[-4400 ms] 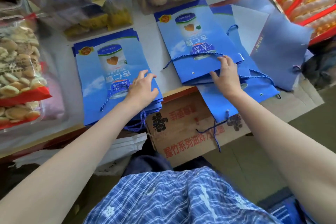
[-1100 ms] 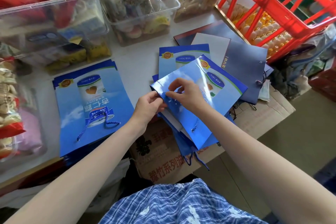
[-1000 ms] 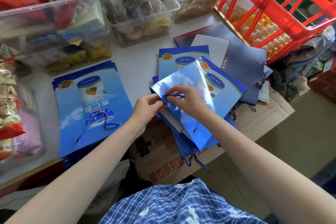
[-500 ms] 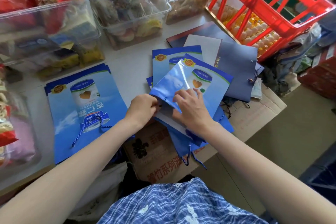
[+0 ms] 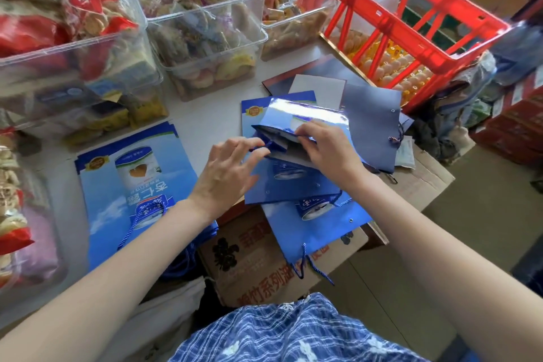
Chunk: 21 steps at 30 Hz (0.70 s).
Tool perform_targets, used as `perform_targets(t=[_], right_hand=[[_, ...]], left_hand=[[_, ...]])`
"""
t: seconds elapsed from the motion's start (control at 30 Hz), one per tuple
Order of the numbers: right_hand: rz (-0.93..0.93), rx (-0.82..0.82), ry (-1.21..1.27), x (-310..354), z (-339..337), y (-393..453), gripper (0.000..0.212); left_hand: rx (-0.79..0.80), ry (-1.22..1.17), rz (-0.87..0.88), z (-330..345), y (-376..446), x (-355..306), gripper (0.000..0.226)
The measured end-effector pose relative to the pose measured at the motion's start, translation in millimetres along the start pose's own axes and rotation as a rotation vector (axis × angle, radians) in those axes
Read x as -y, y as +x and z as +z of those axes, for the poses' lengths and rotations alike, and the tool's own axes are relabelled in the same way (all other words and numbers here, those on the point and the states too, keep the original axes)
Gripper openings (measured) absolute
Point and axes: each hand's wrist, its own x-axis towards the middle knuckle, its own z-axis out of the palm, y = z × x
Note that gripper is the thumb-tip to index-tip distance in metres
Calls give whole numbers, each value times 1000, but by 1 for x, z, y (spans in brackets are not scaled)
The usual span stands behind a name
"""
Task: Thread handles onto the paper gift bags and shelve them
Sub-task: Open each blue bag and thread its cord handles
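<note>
Head view, landmark: the cardboard box [image 5: 264, 256] under the table edge. I see the working gift bag [image 5: 293, 185], glossy blue, lying partly above the box's far edge, its mouth propped open toward the clear bins. Left hand [image 5: 226, 173]: thumb and forefinger pinched on a blue cord handle [image 5: 268, 145] at the bag's mouth, other fingers loosely spread. Right hand [image 5: 329, 150]: fingertips curled over the bag's upper lip, gripping it and holding the mouth apart. More blue bags [image 5: 320, 232] lie under it, overhanging the box, cord ends dangling. Left of the box, a flat stack of finished bags [image 5: 132, 179] with cords. Beyond the box to the right, a red crate [image 5: 411, 15].
</note>
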Motion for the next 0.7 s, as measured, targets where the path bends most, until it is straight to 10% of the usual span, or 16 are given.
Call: perform_targets(t=[0.2,0.5,0.7], right_hand=[[-55,-36,-24,1,-36,2,20],[348,-714,-18,-27,-106,-16,38],[529,-542,393,-30,-115,-9,41]], left_hand=[[-118,25,13,-10,32,-8,14],[-270,-326,-203,-76,123,-41,18],[-393,-440,-307,-119,166,-54,21]])
